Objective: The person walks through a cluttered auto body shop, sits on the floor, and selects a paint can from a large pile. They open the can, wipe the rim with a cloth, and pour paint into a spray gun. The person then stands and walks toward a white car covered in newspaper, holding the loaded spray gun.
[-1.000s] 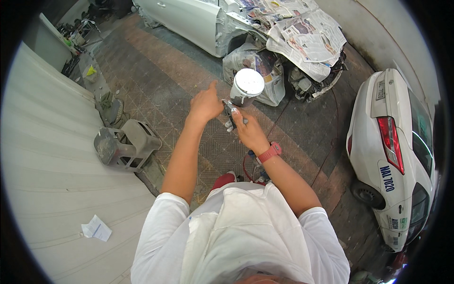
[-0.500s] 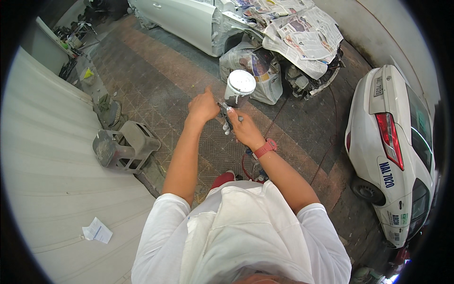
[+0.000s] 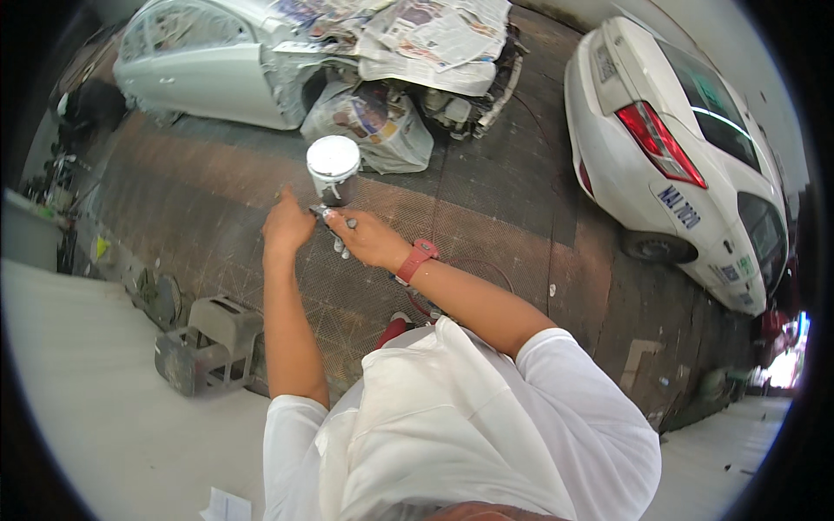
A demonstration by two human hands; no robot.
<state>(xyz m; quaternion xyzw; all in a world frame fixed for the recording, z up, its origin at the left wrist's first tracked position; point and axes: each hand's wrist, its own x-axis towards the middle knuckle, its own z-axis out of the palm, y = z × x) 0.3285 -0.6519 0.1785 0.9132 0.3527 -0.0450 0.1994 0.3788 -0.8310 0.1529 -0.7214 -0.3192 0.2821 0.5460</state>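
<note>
My right hand is wrapped round a paint spray gun, whose dark handle and metal parts show between the fingers. Above the gun stands its upright cup, translucent with dark contents and a white top. My left hand is just left of the gun, back upward, one finger stretched forward and the others curled under. Whether those fingers hold part of the gun or anything else is hidden. A red watch circles my right wrist.
A pale car body with newspaper masking stands ahead. Sheeting hangs over its wheel area. At right is a white car. Stools stand by the curtain at left. A red hose lies on the floor.
My view has swung to the right, so the cars, stools and my hands sit further left in it. The right hand keeps its hold on the spray gun; the left stays beside it.
</note>
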